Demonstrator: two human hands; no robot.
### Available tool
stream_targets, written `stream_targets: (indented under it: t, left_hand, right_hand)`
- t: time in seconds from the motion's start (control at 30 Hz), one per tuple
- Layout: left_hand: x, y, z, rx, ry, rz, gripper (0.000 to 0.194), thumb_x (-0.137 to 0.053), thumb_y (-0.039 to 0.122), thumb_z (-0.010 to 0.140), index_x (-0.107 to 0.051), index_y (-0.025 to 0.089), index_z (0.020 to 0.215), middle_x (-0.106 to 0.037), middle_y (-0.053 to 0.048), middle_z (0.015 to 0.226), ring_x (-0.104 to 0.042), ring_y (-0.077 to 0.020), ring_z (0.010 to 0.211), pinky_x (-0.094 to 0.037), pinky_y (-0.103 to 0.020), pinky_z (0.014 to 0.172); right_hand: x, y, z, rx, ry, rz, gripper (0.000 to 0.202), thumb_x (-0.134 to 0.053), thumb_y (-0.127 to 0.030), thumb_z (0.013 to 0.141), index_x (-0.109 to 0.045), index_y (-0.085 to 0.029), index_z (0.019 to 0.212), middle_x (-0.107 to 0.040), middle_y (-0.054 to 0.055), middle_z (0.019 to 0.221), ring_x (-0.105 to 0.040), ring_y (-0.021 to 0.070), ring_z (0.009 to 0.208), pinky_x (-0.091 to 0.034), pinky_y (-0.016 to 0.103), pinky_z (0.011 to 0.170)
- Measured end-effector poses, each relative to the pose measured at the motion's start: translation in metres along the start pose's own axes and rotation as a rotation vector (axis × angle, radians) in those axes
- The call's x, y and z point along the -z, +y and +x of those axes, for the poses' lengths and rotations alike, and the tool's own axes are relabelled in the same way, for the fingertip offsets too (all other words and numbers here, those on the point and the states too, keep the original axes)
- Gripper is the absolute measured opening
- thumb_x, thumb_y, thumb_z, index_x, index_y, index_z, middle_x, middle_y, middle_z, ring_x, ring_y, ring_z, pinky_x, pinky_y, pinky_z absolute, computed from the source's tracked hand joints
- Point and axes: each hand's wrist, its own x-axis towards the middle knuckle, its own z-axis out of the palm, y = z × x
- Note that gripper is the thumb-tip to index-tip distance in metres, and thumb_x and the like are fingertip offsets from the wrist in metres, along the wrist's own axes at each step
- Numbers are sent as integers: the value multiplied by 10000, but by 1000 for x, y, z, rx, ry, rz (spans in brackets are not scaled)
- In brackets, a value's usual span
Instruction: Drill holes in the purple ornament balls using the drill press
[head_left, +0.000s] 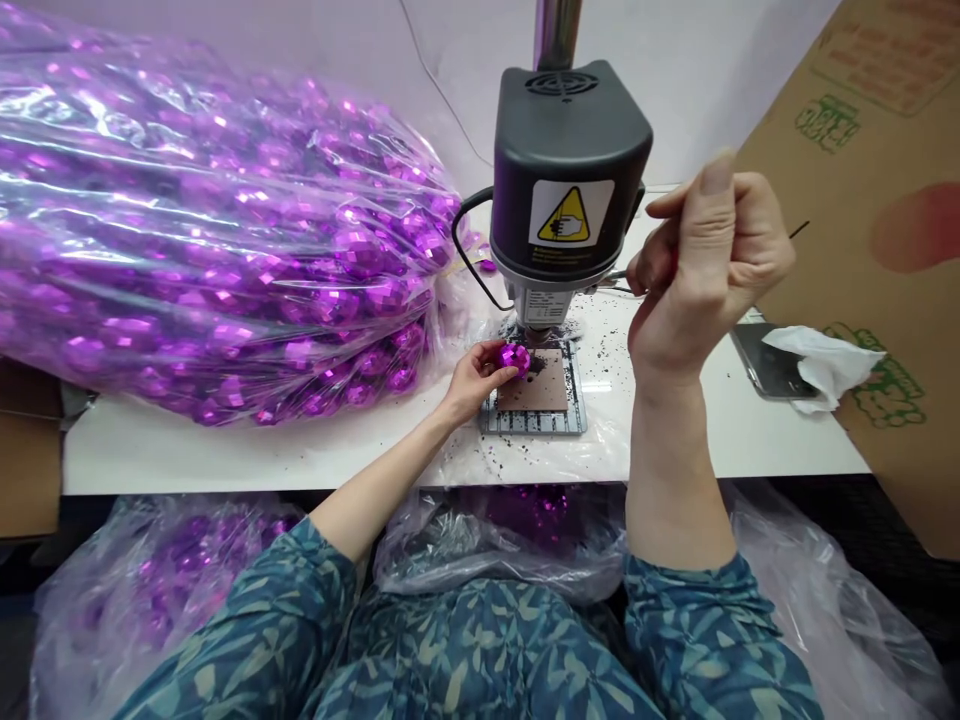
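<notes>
My left hand [474, 380] pinches a shiny purple faceted ball [514, 360] between thumb and fingers. The ball is at the left edge of a brown square board [546, 385], which lies on a slotted metal base [534, 425]. Above the board hangs the dark head of a drill press [571, 165] with a yellow warning label. My right hand [709, 250] is raised to the right of the machine head, fingers curled round a lever handle that is mostly hidden; a bit of red shows between the fingers.
A large clear bag of purple balls [247, 270] fills the table's left. On the right lie a phone [772, 365] and crumpled tissue [825, 365], beside a big cardboard box [892, 130]. Dark chips litter the white table [225, 460]. Plastic bags hang below its front edge.
</notes>
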Motion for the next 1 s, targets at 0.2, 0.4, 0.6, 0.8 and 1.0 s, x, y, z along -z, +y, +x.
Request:
stream_targets:
  t: [0.2, 0.4, 0.6, 0.8, 1.0]
  left_hand:
    - [-2, -8, 8, -55, -81, 110, 689, -965, 471, 686, -634, 182, 1216, -741, -119, 1240, -711, -284, 1200, -522, -513, 1146]
    - [-2, -13, 6, -124, -210, 208, 755, -914, 555, 740, -585, 181, 1306, -701, -165, 1336, -684, -321, 1273, -527, -552, 1146]
    - [-10, -17, -3, -254, -235, 360, 655, -860, 485, 819, -537, 196, 1311, -662, -160, 1359, -668, -317, 1285, -523, -560, 1142]
    - [-20, -18, -7, -254, -206, 424, 603, -833, 399, 839, -528, 197, 1319, -683, -130, 1279, -697, -283, 1184, -566, -503, 1069]
    - [-23, -12, -7, -230, -162, 392, 562, -798, 499, 873, -569, 206, 1294, -679, -131, 1327, -670, -273, 1223, -526, -461, 1100]
  right_hand:
    - [0, 0, -1, 3, -10, -43, 507, -566, -656, 909, -561, -194, 699, -345, -84, 482, -311, 8, 378, -242, 223, 409]
    - [0, 2, -1, 35, -6, 8, 438, -589, -560, 926, -572, -184, 700, -352, -86, 494, -326, 5, 379, -243, 222, 414]
    - [-1, 0, -1, 19, 7, -73, 530, -533, -712, 865, -540, -216, 681, -319, -78, 473, -280, 30, 375, -228, 273, 399]
    - [0, -1, -1, 3, -12, -30, 515, -575, -695, 847, -549, -213, 669, -333, -85, 468, -304, 23, 371, -220, 255, 393]
    - [0, -1, -3, 10, 15, 44, 506, -637, -665, 840, -563, -198, 662, -322, -96, 458, -292, 24, 353, -208, 272, 382]
